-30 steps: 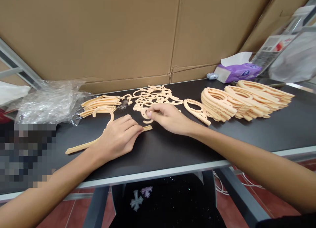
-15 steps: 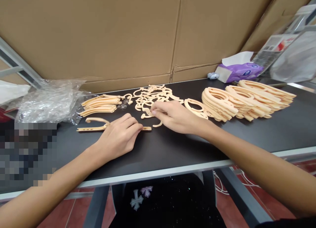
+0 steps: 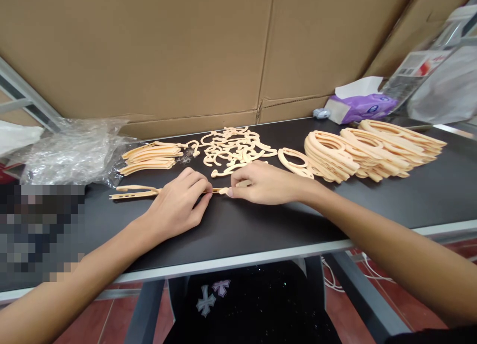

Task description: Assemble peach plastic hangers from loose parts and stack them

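My left hand (image 3: 182,197) is closed on a long, cream plastic slotted bar (image 3: 130,196), low over the black tabletop. A curved cream hook piece (image 3: 136,188) sticks out to the left beside the bar, and my hand covers where the two meet. Between the thumb and finger of my right hand (image 3: 257,182) is a small cream hook piece (image 3: 223,190), its end at the bar's right tip. Most of that hook is hidden by my fingers. Just behind my hands lies a loose heap of cream hooks (image 3: 234,147).
Stacked curved bars (image 3: 151,157) lie at the left, near crumpled clear plastic bags (image 3: 74,150). Piles of cream pieces with oval openings (image 3: 331,157) stand at the right. A purple tissue pack (image 3: 367,108) sits behind them, against the cardboard (image 3: 179,60).
My right hand has picked up a hook piece from beside the heap and brought it down to the bar's right end. The bar has shifted slightly left, its hook tilting lower.
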The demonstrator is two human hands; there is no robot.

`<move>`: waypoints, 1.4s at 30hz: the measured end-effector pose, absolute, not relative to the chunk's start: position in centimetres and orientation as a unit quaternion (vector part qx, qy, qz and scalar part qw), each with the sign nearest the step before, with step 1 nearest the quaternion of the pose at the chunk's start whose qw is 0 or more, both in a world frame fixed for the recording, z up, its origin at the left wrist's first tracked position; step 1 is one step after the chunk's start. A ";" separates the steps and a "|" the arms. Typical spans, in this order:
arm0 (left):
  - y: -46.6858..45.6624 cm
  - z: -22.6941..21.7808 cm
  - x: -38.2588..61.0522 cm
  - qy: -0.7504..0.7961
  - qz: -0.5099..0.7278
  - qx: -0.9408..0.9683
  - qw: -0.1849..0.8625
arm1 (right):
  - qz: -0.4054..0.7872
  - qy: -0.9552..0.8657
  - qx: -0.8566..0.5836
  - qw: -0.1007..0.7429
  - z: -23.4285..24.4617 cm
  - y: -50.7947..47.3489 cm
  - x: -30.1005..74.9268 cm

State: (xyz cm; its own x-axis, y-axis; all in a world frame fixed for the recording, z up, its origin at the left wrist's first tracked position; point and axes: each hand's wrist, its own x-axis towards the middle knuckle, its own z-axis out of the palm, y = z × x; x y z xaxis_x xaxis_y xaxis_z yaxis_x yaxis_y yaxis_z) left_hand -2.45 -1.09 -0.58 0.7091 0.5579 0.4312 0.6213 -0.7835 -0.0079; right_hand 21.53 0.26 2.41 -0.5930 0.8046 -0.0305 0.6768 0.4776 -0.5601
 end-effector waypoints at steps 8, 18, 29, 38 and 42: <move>-1.0 -0.7 -2.5 -0.343 -0.210 -0.915 0.016 | 0.204 -0.851 -0.446 0.191 1.9 0.5 21.4; -0.8 -0.9 -2.6 -0.335 -0.221 -0.916 -0.004 | 0.252 -0.868 -0.410 0.123 2.2 0.4 21.6; -0.7 -0.9 -2.5 -0.322 -0.237 -0.916 -0.012 | 0.243 -0.867 -0.422 0.108 2.2 0.4 21.3; -0.6 -0.7 -2.6 -0.311 -0.249 -0.917 -0.009 | 0.206 -0.875 -0.427 0.103 2.2 0.3 21.0; -0.6 -0.7 -2.5 -0.309 -0.253 -0.917 -0.006 | 0.175 -0.879 -0.433 0.098 2.2 0.2 21.0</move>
